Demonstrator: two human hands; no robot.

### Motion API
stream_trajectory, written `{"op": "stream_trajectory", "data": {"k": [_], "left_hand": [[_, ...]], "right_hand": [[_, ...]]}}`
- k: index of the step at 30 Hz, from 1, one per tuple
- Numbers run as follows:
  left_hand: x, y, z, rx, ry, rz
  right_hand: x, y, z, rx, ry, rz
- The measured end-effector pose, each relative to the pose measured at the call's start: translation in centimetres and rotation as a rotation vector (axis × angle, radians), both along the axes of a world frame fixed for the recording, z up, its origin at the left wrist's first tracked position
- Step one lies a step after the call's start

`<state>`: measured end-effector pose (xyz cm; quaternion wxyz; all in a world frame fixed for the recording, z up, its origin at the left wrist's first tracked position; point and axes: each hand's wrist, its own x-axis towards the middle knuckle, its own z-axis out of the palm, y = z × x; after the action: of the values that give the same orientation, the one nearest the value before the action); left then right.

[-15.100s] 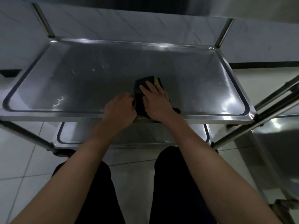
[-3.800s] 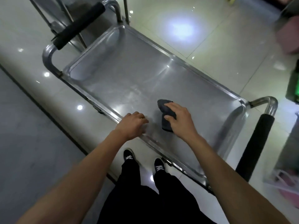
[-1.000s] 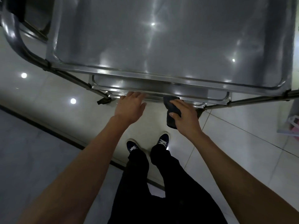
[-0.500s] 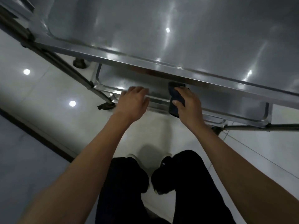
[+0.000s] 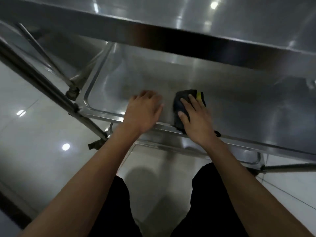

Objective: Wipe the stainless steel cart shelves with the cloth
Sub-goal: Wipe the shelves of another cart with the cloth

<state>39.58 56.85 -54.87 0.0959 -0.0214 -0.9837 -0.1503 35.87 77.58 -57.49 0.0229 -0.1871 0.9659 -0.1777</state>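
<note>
Glossy pale floor tiles [image 5: 34,137] spread below a stainless steel cart, catching small round light reflections. Over both hands runs the dark front edge of the top shelf [image 5: 171,40], and the middle shelf [image 5: 239,103] lies under them, its raised rim curving round a corner off to the left of the left hand. The right hand [image 5: 196,120] lies flat on a dark cloth [image 5: 181,106], fingers straight and spread, pressing it onto the middle shelf close to the near rim; a yellow stripe on the cloth shows just beyond the fingertips, and the cloth's near end laps over the rim beneath the palm. Just beside it, left of the cloth and not touching it, the left hand [image 5: 143,112] rests at the same rim with fingers curled downward; what they close on, if anything, cannot be told. Slanted cart legs [image 5: 51,93] run down further left of that hand. Below both forearms are the person's dark trousers [image 5: 210,202].
</note>
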Motion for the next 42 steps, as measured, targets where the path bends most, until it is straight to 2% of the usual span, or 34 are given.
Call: {"op": "stream_trajectory", "data": {"k": [10, 17, 24, 27, 36, 42], "left_hand": [[0.3, 0.0, -3.3, -0.03, 0.116, -0.011], [1.6, -1.3, -3.7, -0.043, 0.141, -0.035], [4.0, -4.2, -4.3, -0.039, 0.148, -0.003], [4.9, -5.6, -4.4, -0.05, 0.188, 0.015], [6.7, -9.5, -3.4, -0.035, 0.185, 0.242], [7.4, -11.9, -3.4, -0.037, 0.168, 0.379]], "right_hand": [[-0.1, -0.5, -0.4, 0.015, -0.026, 0.006], [0.7, -1.3, -0.1, -0.059, -0.025, -0.057], [2.0, -2.6, 0.7, -0.217, -0.09, -0.06], [2.4, -3.7, 0.4, -0.185, -0.078, -0.015], [2.2, -8.5, 0.4, -0.076, -0.108, 0.063], [1.6, -12.3, 0.2, -0.072, -0.125, 0.133]]}}
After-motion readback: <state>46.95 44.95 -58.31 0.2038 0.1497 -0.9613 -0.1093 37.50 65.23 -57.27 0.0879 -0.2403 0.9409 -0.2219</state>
